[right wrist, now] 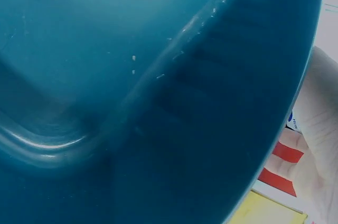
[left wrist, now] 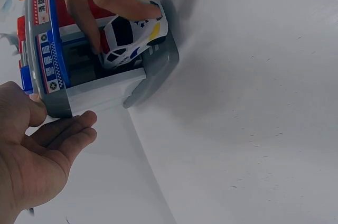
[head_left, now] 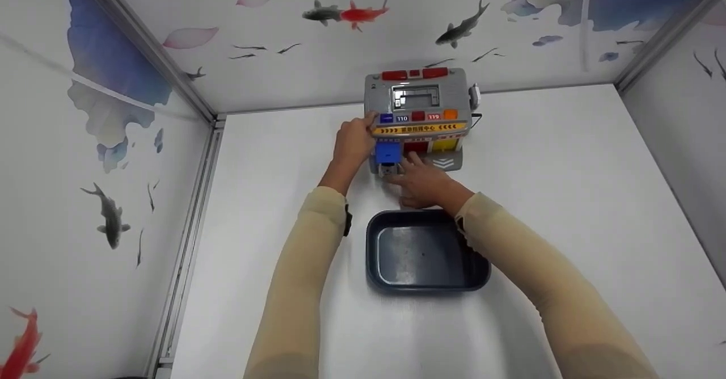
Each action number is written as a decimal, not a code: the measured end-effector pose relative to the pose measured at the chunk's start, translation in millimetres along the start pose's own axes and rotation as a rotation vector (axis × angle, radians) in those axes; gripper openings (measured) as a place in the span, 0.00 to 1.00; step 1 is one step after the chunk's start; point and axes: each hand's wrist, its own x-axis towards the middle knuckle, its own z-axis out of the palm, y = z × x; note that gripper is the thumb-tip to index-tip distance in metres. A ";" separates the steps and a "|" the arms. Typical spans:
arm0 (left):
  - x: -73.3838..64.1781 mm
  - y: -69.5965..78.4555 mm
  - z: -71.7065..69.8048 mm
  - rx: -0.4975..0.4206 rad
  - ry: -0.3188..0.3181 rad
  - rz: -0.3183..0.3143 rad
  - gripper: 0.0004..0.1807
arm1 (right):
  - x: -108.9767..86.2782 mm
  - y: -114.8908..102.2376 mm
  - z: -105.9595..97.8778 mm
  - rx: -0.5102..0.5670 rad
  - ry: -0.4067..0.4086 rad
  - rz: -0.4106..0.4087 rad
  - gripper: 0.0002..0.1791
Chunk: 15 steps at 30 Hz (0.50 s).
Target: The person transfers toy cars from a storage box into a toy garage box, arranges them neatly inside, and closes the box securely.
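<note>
A grey toy rescue station (head_left: 451, 96) with red, blue and orange buttons stands against the back wall. My left hand (head_left: 353, 143) holds its left side; in the left wrist view the thumb lies at the station's top corner and the fingers along the white side panel. The blue garage door (head_left: 388, 152) is raised. At this bay's opening sits a white toy police car (left wrist: 143, 35), partly inside on the grey ramp. My right hand (head_left: 422, 183) pinches the car, one fingertip on its front and another by its rear. Palm and wrist mostly hide behind the tub in the right wrist view.
A dark blue plastic tub (head_left: 422, 254) stands on the white table (head_left: 272, 197) just in front of the station, below my right wrist. Fish-patterned panels (head_left: 272, 72) with metal frame posts (head_left: 187, 243) enclose the table at the back and sides.
</note>
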 end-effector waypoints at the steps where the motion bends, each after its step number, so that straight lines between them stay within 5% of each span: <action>1: 0.0 0.2 0.2 -0.002 -0.003 -0.002 0.26 | -0.8 0.1 -0.6 0.009 -0.005 0.002 0.36; 15: 2.1 0.8 -0.6 0.001 -0.013 -0.011 0.29 | -0.6 3.0 -4.9 0.009 -0.027 0.036 0.41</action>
